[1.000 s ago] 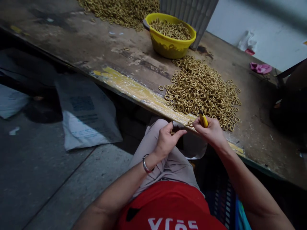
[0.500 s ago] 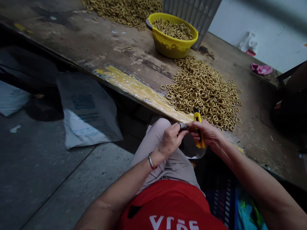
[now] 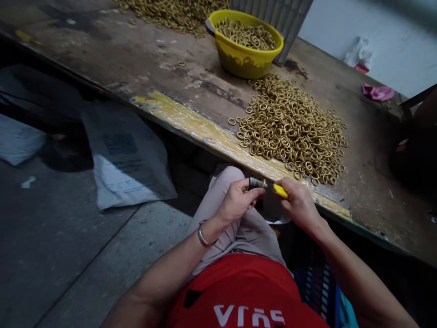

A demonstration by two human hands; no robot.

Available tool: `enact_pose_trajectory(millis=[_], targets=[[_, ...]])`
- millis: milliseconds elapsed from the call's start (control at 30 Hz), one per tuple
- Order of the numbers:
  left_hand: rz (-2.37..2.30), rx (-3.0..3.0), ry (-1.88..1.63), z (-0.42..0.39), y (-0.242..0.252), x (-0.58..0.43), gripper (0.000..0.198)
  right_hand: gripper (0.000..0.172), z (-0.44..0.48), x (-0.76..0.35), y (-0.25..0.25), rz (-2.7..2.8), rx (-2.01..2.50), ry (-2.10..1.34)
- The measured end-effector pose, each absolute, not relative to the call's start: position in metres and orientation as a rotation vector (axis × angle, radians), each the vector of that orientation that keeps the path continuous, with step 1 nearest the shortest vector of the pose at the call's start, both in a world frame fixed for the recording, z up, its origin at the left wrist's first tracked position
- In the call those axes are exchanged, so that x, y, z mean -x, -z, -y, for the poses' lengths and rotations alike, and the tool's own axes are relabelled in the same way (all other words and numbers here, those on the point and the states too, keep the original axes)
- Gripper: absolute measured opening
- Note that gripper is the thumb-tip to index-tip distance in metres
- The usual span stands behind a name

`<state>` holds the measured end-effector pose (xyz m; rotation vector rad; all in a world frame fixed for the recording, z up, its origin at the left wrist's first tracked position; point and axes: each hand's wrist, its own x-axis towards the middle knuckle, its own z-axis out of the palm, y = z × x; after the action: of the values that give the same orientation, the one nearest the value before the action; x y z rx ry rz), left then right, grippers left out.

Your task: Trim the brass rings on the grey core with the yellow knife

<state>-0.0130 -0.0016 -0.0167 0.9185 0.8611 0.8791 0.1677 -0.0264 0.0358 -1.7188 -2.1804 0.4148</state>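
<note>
My left hand point(image 3: 238, 201) is closed around a short dark rod point(image 3: 256, 183) with a brass ring on its tip, held over my lap. Just to its right, my right hand point(image 3: 298, 202) is closed on a yellow-handled cutter point(image 3: 280, 191) whose tip points at the rod's end. Both hands hover just below the worn table edge point(image 3: 211, 139). A large heap of brass rings point(image 3: 290, 130) lies on the table right above my hands. A metal bangle sits on my left wrist.
A yellow plastic tub point(image 3: 246, 43) full of rings stands behind the heap. Another pile of rings point(image 3: 174, 11) spreads at the table's far end. A grey crate stands behind the tub. Pink cloth point(image 3: 377, 92) lies at the far right. Printed sacks point(image 3: 124, 157) cover the floor at left.
My right hand turned the yellow cutter from upright to lying flat, pointing at the rod. It drew down from the heap's edge toward my left hand.
</note>
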Motion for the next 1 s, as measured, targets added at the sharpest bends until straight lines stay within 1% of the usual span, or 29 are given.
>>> enact_pose_trajectory(millis=[100, 233, 500, 667, 767, 833, 900, 1000], targets=[[-0.833, -0.941, -0.875, 0.004, 0.017, 0.015, 0.028, 0.018, 0.037, -0.166, -0.033, 2.247, 1.755, -0.349], [-0.841, -0.954, -0.877, 0.007, 0.019, 0.015, 0.029, 0.022, 0.045, -0.166, -0.030, 2.290, 1.845, -0.345], [-0.898, -1.019, -0.842, 0.013, 0.014, 0.016, 0.026, 0.022, 0.048, -0.164, -0.025, 2.329, 1.894, -0.281], [-0.867, -1.153, -0.823, 0.014, 0.011, 0.019, 0.022, 0.020, 0.049, -0.161, -0.025, 2.372, 1.937, -0.090], [-0.878, -1.228, -0.859, 0.013, 0.007, 0.021, 0.016, 0.025, 0.044, -0.157, -0.025, 2.367, 1.966, 0.043], [-0.898, -1.220, -0.890, 0.013, 0.002, 0.023, 0.014, 0.026, 0.036, -0.157, -0.025, 2.340, 2.008, 0.091], [-0.882, -1.200, -0.878, 0.017, -0.004, 0.026, 0.012, 0.023, 0.024, -0.164, -0.025, 2.244, 2.135, 0.103], [-0.797, -1.129, -0.807, 0.024, -0.010, 0.030, 0.012, 0.017, 0.011, -0.178, -0.027, 1.967, 2.288, 0.000]])
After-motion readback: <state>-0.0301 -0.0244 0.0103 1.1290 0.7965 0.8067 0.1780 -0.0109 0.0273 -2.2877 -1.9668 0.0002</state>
